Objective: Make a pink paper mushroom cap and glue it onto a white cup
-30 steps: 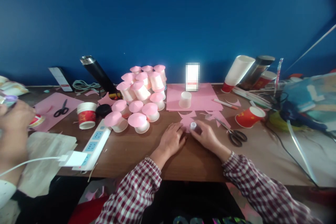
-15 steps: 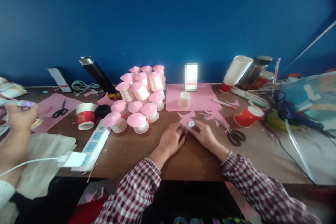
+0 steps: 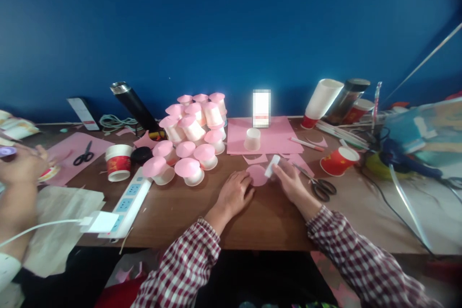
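A pink paper circle (image 3: 257, 174) lies flat on the brown table (image 3: 180, 207) in front of me. My left hand (image 3: 234, 192) rests palm down on the table, its fingertips touching the circle's left edge. My right hand (image 3: 288, 180) holds a small white glue stick (image 3: 271, 166) tilted over the circle's right edge. A white cup (image 3: 251, 138) stands on a pink paper sheet (image 3: 274, 134) just behind. Pink scraps (image 3: 298, 160) lie around the circle.
A pile of pink-topped white cups (image 3: 191, 134) sits to the left, with a power strip (image 3: 126, 199), a red cup (image 3: 117, 161) and a black flask (image 3: 135, 105). Scissors (image 3: 319, 186) and a tipped red cup (image 3: 339, 160) lie right. Another person's hand (image 3: 19, 166) works at far left.
My right hand has lifted the glue stick up and to the right, uncovering the pink circle. The other person's hand at far left has shifted a little.
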Tool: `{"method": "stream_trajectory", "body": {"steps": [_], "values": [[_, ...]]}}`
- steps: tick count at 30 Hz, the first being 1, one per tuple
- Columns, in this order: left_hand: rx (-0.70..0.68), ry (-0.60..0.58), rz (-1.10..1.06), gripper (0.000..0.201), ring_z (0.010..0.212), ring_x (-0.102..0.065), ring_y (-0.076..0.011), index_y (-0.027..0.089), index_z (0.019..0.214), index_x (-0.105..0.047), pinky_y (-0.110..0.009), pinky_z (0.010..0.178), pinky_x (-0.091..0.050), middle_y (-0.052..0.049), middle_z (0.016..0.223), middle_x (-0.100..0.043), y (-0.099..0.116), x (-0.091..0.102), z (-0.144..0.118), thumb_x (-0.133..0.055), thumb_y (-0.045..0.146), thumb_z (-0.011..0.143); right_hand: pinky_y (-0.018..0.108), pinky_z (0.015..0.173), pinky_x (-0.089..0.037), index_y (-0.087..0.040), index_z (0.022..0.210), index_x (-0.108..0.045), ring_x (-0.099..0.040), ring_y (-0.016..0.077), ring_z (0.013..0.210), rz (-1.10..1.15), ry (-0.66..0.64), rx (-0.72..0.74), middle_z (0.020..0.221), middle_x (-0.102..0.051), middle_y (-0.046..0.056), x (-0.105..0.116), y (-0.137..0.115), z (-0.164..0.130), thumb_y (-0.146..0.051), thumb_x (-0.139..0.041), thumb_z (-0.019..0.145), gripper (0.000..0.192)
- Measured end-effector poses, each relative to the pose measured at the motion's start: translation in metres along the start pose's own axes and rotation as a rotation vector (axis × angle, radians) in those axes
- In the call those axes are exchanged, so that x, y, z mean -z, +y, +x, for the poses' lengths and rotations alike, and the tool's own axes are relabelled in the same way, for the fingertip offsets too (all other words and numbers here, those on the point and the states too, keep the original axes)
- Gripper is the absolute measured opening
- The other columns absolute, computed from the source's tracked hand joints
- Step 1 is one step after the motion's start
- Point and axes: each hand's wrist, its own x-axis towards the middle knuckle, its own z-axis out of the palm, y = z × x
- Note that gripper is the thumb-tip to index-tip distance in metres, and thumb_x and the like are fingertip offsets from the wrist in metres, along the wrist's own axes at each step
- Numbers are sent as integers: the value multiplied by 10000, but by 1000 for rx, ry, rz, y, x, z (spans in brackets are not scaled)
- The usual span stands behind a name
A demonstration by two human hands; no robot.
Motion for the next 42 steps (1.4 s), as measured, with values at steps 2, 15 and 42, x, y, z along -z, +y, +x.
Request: {"method": "stream_trajectory", "body": {"steps": [2,15,42], "values": [[4,14,-21,219,1109,-519,-246,190,1033,-576,-441,994,-394,-87,1107,-605,0,0,0,-514,241,829,229,484,-465,-201,872,-554,-532,115,533,106,38,-39,690,-592,-1,4,3,3,-488,-528,829,292],[8,19,-27,225,1110,-512,-236,189,1046,-548,-421,994,-399,-89,1095,-599,0,-2,-1,-511,243,831,193,452,-422,-239,859,-505,-519,95,549,479,126,-168,669,-548,-48,8,3,7,-402,-653,750,245],[716,312,-1178,262,726,-595,-150,134,823,-654,-251,692,-467,-36,759,-659,83,9,-9,-636,387,757,246,668,-469,-224,858,-512,-578,123,709,490,-151,-235,787,-603,-18,-27,-32,-74,-347,-682,765,230]]}}
